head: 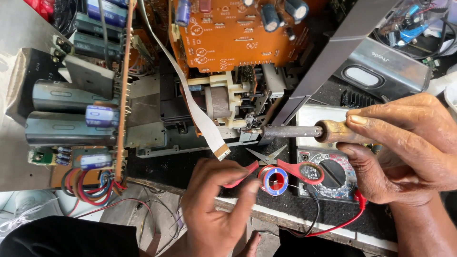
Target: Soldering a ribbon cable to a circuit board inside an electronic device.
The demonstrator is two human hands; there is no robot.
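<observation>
A: Iron heading?
B: My right hand (404, 147) grips the wooden-handled soldering iron (304, 132), long axis level, tip at nine o'clock, against the white plastic mechanism (228, 102).
A: Left?
B: My left hand (216, 204), fingers loosely curled, touches the blue-and-red solder spool (275, 181), six o'clock of the iron. Orange circuit board (238, 35), white-printed, at twelve.

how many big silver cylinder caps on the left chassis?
2. The upper cap and lower cap lie stacked left of the upright board. More may be hidden behind boards. Right hand holds the iron.

Two hands (216, 209), one soldering iron (290, 132)
</observation>
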